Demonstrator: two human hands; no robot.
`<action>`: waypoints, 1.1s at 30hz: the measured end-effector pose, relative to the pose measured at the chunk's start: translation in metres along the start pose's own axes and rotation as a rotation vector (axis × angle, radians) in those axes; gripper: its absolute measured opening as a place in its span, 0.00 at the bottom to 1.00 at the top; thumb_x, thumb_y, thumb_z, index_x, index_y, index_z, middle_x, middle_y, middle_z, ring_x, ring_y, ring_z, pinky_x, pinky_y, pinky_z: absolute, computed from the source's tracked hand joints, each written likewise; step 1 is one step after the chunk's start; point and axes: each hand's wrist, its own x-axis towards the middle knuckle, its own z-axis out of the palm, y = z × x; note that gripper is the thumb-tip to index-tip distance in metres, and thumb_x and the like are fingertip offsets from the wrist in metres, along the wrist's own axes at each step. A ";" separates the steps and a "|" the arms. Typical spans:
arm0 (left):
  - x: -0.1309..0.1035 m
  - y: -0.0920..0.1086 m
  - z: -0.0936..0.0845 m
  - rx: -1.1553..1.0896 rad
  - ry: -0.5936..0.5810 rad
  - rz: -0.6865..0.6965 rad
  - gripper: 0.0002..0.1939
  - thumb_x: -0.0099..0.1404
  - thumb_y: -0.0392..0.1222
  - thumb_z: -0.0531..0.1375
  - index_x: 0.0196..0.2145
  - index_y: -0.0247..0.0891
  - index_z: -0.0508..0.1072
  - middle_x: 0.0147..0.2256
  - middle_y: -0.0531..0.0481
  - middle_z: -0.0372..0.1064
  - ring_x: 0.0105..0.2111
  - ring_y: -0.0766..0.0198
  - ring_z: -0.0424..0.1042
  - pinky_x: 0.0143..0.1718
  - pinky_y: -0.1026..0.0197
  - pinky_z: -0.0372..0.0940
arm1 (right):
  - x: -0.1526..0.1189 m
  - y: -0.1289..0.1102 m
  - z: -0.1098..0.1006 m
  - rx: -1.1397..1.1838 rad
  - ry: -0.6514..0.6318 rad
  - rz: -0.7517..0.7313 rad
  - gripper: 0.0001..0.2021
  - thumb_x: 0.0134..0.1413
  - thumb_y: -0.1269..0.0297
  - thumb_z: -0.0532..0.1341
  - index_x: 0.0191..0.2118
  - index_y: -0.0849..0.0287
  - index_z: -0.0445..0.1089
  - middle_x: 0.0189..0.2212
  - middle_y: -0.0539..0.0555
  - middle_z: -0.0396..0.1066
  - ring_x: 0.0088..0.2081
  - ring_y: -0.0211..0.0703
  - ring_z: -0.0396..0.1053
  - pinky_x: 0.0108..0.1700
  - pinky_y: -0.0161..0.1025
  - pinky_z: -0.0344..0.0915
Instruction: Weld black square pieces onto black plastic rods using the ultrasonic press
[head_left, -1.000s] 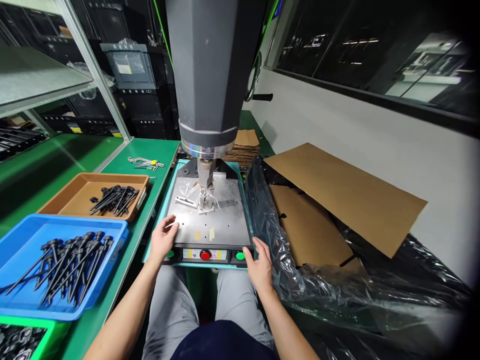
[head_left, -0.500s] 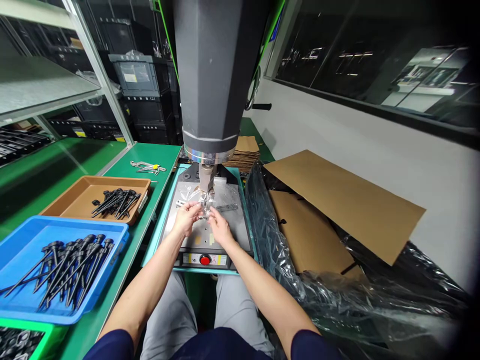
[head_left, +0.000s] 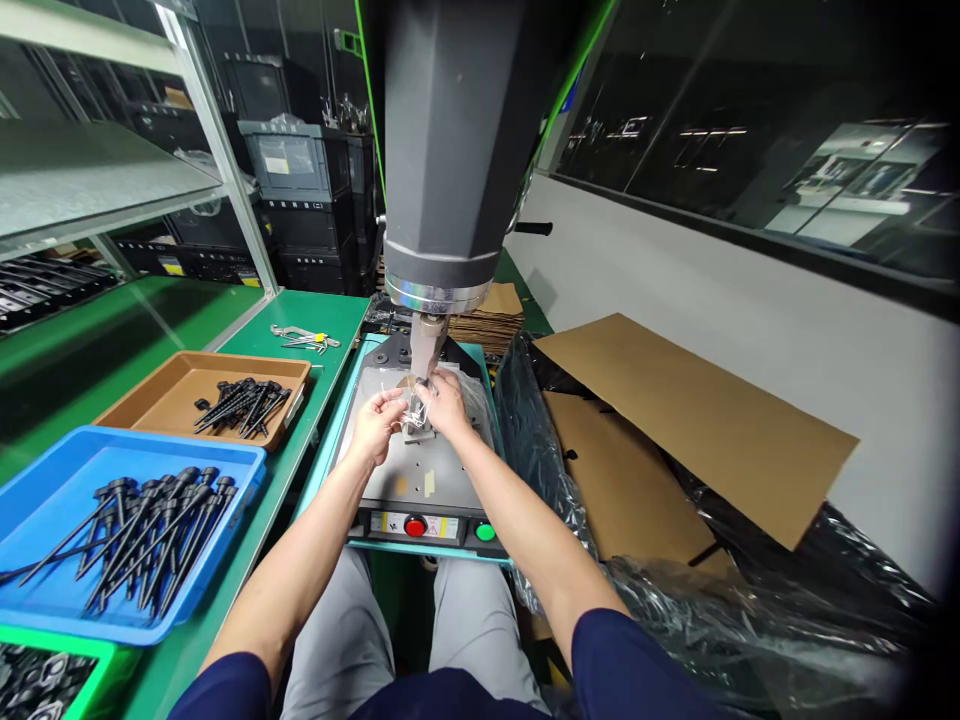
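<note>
Beneath the machine's metal tool (head_left: 426, 342), the person's two hands met around a small fixture (head_left: 418, 436) near the middle of a metal plate (head_left: 457, 475). The left hand (head_left: 375, 428) came in from the left with thumb and fingers bent close together, the tips at some crinkled clear plastic (head_left: 415, 412) in front of the fixture. I could not tell whether that grip had closed on the plastic or only touched it. The right hand (head_left: 448, 408) curved around the other side, its fingers partly hidden behind the tool's lower end, so the state of its grip could not be made out either.

Above the hands hung the dark grey machine head (head_left: 446, 160), ringed with bright metal at its lower end. Along the front edge of the machine, on the side toward the person, were a red button (head_left: 415, 526) and, to its right, a green button (head_left: 485, 531).

On the green tabletop (head_left: 251, 345) to the left lay a blue tray (head_left: 60, 465) with a heap of black rods (head_left: 150, 530), a brown tray (head_left: 161, 392) with more dark parts (head_left: 244, 405) behind it, and a few hand tools (head_left: 304, 338) farther back. A green bin (head_left: 116, 668) filled the near left corner. To the right, a cardboard sheet (head_left: 705, 430) slanted over another, with dark plastic sheeting (head_left: 750, 610) crumpled around them.
</note>
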 end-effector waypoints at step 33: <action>-0.084 -0.040 -0.057 0.506 0.084 0.271 0.22 0.61 0.49 0.63 0.50 0.36 0.72 0.49 0.40 0.72 0.50 0.57 0.72 0.52 0.55 0.65 | -0.131 -0.084 -0.067 0.614 -0.113 0.210 0.18 0.44 0.54 0.71 0.40 0.56 0.72 0.35 0.53 0.75 0.35 0.44 0.71 0.42 0.42 0.70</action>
